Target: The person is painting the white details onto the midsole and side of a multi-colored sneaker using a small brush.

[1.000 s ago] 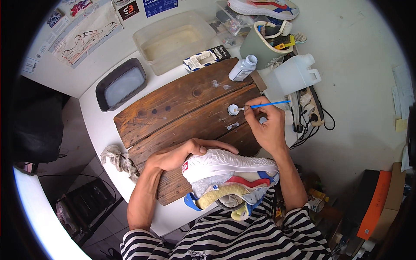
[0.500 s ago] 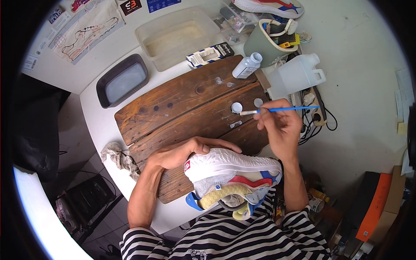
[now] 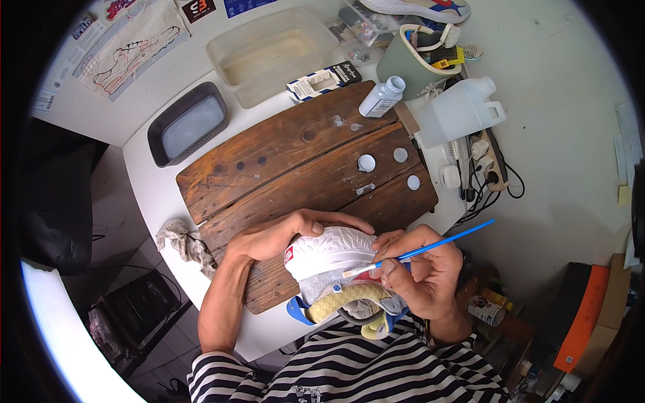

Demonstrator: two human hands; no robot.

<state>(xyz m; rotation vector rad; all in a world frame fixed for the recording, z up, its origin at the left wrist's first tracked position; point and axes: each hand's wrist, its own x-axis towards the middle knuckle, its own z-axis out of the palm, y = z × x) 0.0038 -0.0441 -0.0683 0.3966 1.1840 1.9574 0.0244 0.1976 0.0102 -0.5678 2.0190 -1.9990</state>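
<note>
A sneaker (image 3: 329, 254) lies on its side in front of me, its white textured sole turned up and away from my body. Its upper is grey, yellow, red and blue. My left hand (image 3: 295, 230) grips it by the heel end, thumb on the sole and fingers stretched along the far side. Between the fingertips of my right hand (image 3: 423, 269) is a slim paintbrush (image 3: 449, 239) with a blue handle. The pale bristles are at the lower edge of the midsole, beside the grey upper. My right hand covers the toe.
On the wooden board (image 3: 262, 191) are a white bottle (image 3: 381, 99), a cap (image 3: 366, 163) and pale discs (image 3: 413, 182). Behind stand a dark tray (image 3: 188, 124), a clear tub (image 3: 272, 57), a green bucket (image 3: 410, 64) and a jug (image 3: 460, 111). A rag (image 3: 185, 248) lies left.
My right hand has come down from beside the cap to the sneaker, bringing the brush tip to the midsole. My left hand and the sneaker have stayed nearly still.
</note>
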